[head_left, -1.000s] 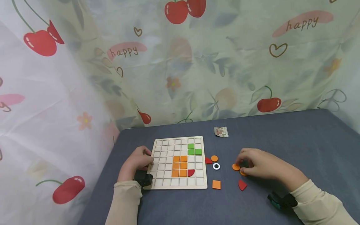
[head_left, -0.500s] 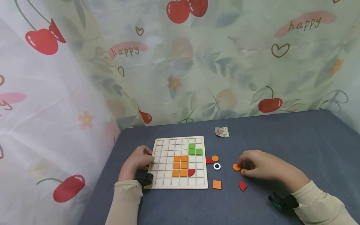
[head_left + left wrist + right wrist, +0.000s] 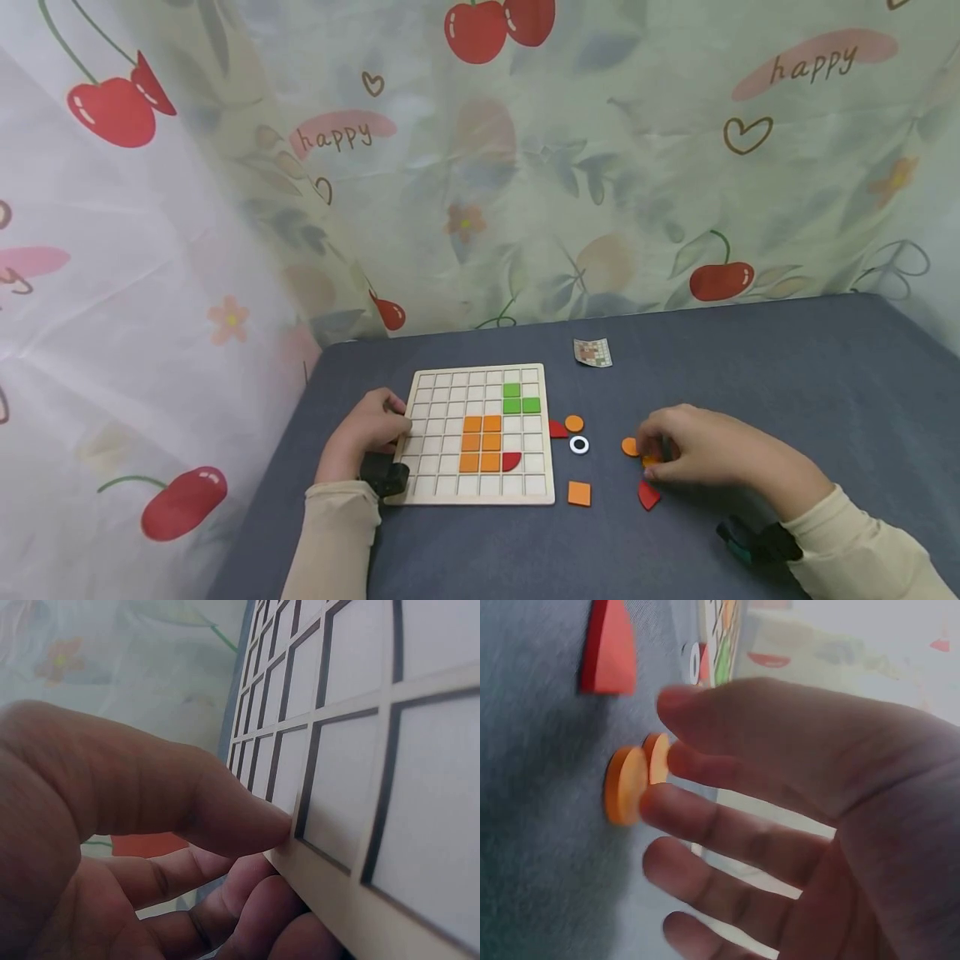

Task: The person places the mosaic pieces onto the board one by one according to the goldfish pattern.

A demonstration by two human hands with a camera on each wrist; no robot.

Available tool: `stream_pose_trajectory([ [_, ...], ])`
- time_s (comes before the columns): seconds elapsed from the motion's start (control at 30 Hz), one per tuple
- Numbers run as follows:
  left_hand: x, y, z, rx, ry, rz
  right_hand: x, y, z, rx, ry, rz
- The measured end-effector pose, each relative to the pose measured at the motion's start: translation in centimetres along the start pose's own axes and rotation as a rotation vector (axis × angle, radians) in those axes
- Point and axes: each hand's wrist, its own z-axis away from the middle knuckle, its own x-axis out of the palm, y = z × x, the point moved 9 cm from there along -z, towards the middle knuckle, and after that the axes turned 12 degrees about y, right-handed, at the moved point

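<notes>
Below the centre of the head frame, on the dark table (image 3: pixel 765 358), a wooden grid board (image 3: pixel 435 462). In its cells, six orange tiles (image 3: pixel 491 442) in one block, a red quarter-round tile (image 3: pixel 511 461) just at their right, and three green tiles (image 3: pixel 512 406) toward the upper right corner. At the board's left edge, the left hand (image 3: pixel 367 429), with the rim pinched between thumb on top and bent fingers below. At right of the frame, the right hand (image 3: pixel 701 446) over two orange discs (image 3: pixel 630 447); in the right wrist view, fingers spread and thumb apart from them, one fingertip right at the nearer disc (image 3: pixel 625 784). Cannot tell if really touching. Just below the thumb in the head frame, a red wedge (image 3: pixel 648 496). Close at right of the board, a red piece (image 3: pixel 557 429), a single orange disc (image 3: pixel 573 423), a round black-and-white piece (image 3: pixel 578 445) and, lower, an orange square (image 3: pixel 579 493). Higher in the frame, a small printed card (image 3: pixel 592 352).
</notes>
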Motion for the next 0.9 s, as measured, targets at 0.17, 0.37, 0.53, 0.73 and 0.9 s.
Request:
stream_pose_trajectory([
  [0.17, -0.1, 0.0, 0.1, 0.007, 0.004, 0.004, 0.8, -0.6, 0.4, 0.007, -0.053, -0.012],
  [0.37, -0.1, 0.2, 0.2, 0.005, 0.010, 0.000, 1.5, -1.3, 0.7, -0.016, -0.056, 0.007],
  [0.53, -0.1, 0.1, 0.1, -0.008, 0.007, 0.000, 2.0, -1.7, 0.6, -0.025, -0.059, 0.027],
  [0.73, 0.0, -0.1, 0.0, -0.029, -0.001, -0.005, 2.7, -2.6, 0.2, -0.077, -0.074, -0.016],
  [0.9, 0.0, 0.1, 0.1, -0.017, 0.003, -0.006, 2.7, -3.0, -0.1, -0.115, -0.042, -0.020],
])
